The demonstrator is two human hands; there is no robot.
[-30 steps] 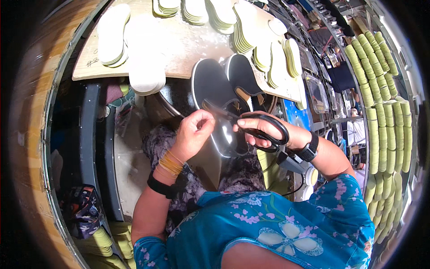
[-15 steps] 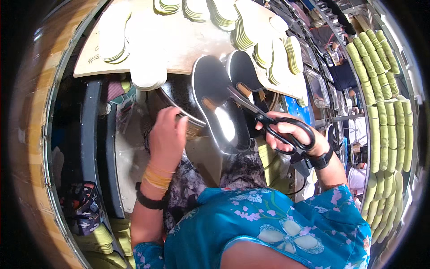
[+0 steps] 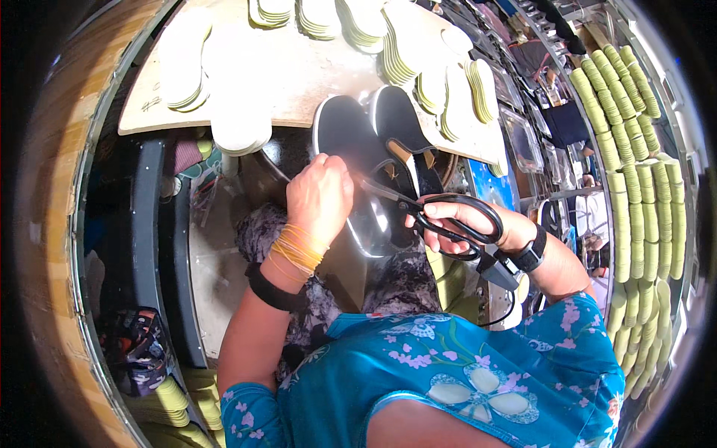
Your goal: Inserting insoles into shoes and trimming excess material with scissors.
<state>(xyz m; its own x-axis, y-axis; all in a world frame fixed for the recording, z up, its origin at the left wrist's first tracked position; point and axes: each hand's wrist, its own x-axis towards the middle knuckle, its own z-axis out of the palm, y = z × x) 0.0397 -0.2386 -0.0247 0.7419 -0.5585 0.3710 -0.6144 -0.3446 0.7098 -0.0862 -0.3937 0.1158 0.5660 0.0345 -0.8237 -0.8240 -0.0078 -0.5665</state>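
Observation:
A pair of black slip-on shoes with pale edging lies before me, toes pointing away: the left shoe [image 3: 342,131] and the right shoe [image 3: 396,113]. My right hand [image 3: 447,228] is closed round the black handles of a pair of scissors [image 3: 485,211]. Their blades point left across the left shoe's opening, tips close to my other hand. My left hand [image 3: 320,193] is closed at the left edge of that opening, yellow rubber bands about its wrist. Whatever its fingertips pinch, perhaps a thread or the shoe's edge, is hidden.
Stacks of pale insoles [image 3: 396,56] stand on a wooden board [image 3: 287,101] beyond the shoes. A rack [image 3: 631,201] packed with yellow-green insole stacks rises on the right. A cardboard-like brown panel [image 3: 56,246] and dark metal posts [image 3: 146,224] line the left side.
My left hand has moved right and up from beside the shoes onto the left shoe. The scissors have shifted left and slightly down, bringing the blades over that shoe's opening.

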